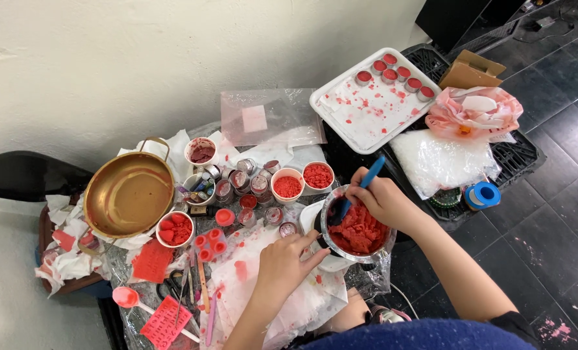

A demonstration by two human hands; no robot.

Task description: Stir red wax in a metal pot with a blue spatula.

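My R hand (381, 198) fist-grips blue spatula (360, 188), long axis 1-to-7 o'clock, tip down in steel bowl (357, 230) of red wax. L hand (289, 259), fingers loosely spread, steadies bowl rim at 8 o'clock.

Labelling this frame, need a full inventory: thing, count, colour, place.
metal pot: 1, steel, red chunks inside, centre
blue stirrer: 1, in the pot
gold pan: 1, left
white tray: 1, red-spattered, top right
small tins: 7, red-filled, on the tray's far corner
white cups: 2, red contents, behind the pot
clear bag: 1, by the wall
blue tape roll: 1, right
pink spoon: 1, bottom left
left hand: fingers touching the pot's rim
right hand: fingers gripping the stirrer
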